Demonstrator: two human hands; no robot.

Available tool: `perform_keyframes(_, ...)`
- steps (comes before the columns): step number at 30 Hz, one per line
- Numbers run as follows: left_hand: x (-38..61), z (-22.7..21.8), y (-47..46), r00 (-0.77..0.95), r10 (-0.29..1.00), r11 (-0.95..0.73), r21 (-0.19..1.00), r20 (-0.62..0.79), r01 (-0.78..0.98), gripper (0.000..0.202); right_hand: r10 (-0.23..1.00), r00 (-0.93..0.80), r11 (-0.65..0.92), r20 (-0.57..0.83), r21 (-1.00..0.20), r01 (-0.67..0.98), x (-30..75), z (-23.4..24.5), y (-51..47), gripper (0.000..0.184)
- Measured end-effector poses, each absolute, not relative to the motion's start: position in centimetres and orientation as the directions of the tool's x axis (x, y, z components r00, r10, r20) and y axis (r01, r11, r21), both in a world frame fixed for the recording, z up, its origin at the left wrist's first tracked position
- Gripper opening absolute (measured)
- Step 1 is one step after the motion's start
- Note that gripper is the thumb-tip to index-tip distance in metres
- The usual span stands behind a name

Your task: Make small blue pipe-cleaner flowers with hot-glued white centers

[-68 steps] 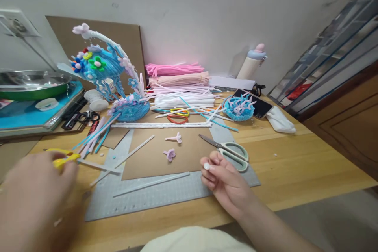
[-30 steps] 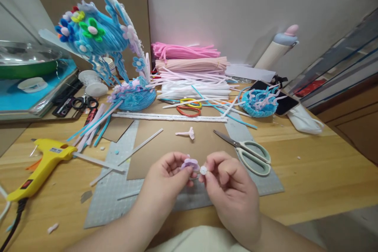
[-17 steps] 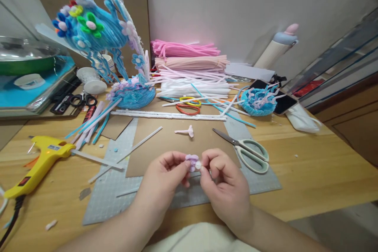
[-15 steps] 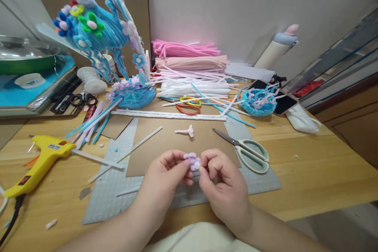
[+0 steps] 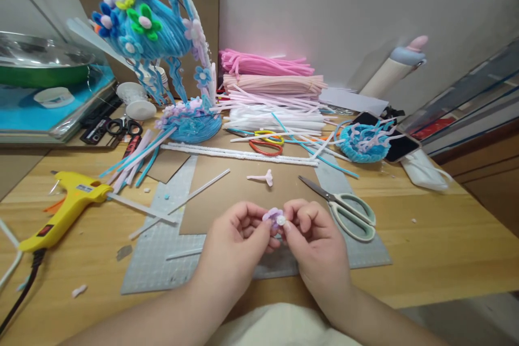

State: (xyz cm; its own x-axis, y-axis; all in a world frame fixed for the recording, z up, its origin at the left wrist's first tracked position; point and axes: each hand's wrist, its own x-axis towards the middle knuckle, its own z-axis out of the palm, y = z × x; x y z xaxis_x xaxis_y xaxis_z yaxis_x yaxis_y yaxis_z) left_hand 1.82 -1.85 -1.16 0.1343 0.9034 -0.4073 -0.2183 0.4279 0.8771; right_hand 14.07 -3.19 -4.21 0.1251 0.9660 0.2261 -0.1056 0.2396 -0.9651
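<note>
Between both hands, above the near part of the brown cardboard (image 5: pixel 227 189), is a small lilac pipe-cleaner flower (image 5: pixel 272 215) with a white centre. My left hand (image 5: pixel 243 232) pinches its petals from the left, thumb on top. My right hand (image 5: pixel 314 232) has thumb and forefinger closed at the white centre; the fingertips hide part of it. Just beyond the hands lies a pale pink piece with a thin stem (image 5: pixel 265 177). Scissors with pale green handles (image 5: pixel 354 216) rest to the right, blades partly apart.
A yellow glue gun (image 5: pixel 73 200) lies left, its clear stick pointing right. A grey cutting mat (image 5: pixel 154 265) is under the cardboard. Behind stand a blue jellyfish-like pipe-cleaner piece (image 5: pixel 158 48) on an arched stand, pipe-cleaner bundles (image 5: pixel 275 84) and a blue round piece (image 5: pixel 360 148).
The view has shifted, so the scene sits slightly further right. Both hands keep hold of the flower, which has turned a little, with the right fingers still at its white centre.
</note>
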Motion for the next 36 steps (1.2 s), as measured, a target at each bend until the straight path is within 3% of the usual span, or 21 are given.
perform_keyframes(7,1.53,-1.04,-1.72,0.107,0.913,0.407,0.899,-0.394,-0.164,0.013,0.977,0.13,0.193,0.17,-0.961,-0.198,14.0,-4.16,-3.13,0.025)
perform_keyframes(10,1.47,-1.04,-1.51,0.084,0.919,0.393,0.91,-0.385,-0.13,0.013,0.973,0.13,0.209,0.189,-0.965,-0.157,14.04,-4.28,-3.16,0.025)
perform_keyframes(17,1.65,-0.75,-1.38,0.131,0.875,0.483,0.844,-0.465,-0.232,0.016,0.964,0.15,0.235,0.222,-0.969,-0.076,14.05,-4.31,-3.13,0.025)
perform_keyframes(36,1.77,-0.59,-1.39,0.134,0.869,0.494,0.824,-0.476,-0.278,0.017,0.94,0.158,0.278,0.302,-0.948,0.156,14.0,-4.53,-3.3,0.028)
